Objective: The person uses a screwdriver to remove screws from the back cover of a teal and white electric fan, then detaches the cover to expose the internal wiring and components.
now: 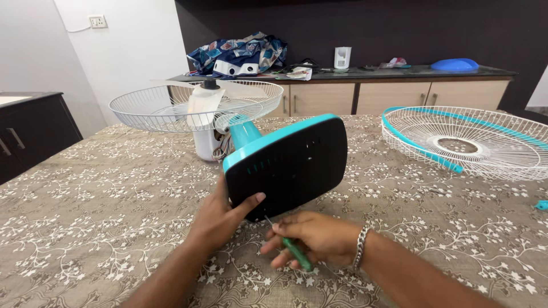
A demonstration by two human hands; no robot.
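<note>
A table fan lies tipped on the patterned tablecloth (103, 211), its black underside of the teal base (291, 162) turned toward me. My left hand (220, 219) grips the base's lower left edge, thumb on the black face. My right hand (311, 239) holds a green-handled screwdriver (294, 250), its thin tip pointing up at the base's bottom edge. The fan's white motor housing (206, 134) and rear wire guard (194, 105) with pale blades sit behind the base.
A detached front guard (465, 142), white wire with a teal rim, lies on the table's right side. A small teal part (542, 205) rests at the right edge. Behind stands a counter (354, 74) with cloth, a blue lid and clutter. A dark cabinet (31, 128) is at the left.
</note>
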